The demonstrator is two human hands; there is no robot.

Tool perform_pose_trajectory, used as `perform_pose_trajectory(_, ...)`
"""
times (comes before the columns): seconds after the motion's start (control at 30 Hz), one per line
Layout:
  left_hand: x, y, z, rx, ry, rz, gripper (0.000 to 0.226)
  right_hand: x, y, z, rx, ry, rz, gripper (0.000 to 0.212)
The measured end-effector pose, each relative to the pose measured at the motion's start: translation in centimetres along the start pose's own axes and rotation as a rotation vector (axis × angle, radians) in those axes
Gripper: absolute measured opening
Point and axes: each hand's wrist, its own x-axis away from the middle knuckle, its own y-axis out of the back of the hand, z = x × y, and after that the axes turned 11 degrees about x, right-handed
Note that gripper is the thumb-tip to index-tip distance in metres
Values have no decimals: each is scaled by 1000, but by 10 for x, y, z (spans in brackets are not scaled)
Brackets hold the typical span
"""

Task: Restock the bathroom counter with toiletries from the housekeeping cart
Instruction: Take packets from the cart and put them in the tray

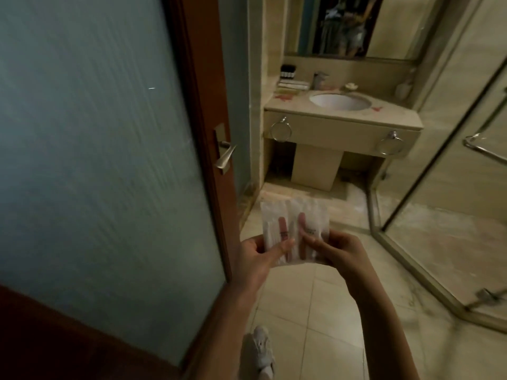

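Toiletry packets (277, 218), seemingly two thin plastic sachets, sit at lower centre of the frame, well short of the counter (343, 117), each pinched low by left hand (256, 255) and right hand (338, 249): probably light, limp, slippery.

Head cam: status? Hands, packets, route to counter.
Left hand grips left packet, right hand grips right packet. Both carried in doorway; counter ahead, not reached. Open door at left, nothing seen blocking.
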Motion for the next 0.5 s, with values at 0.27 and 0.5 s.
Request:
perform_pose_trajectory(0.27,-140,-62,-29,68,36,230,25,-130,63,25,-30,39,-227,12)
perform_pose_trajectory(0.5,-241,-85,-35,257,1,94,19,-228,87,19,-122,60,-382,13)
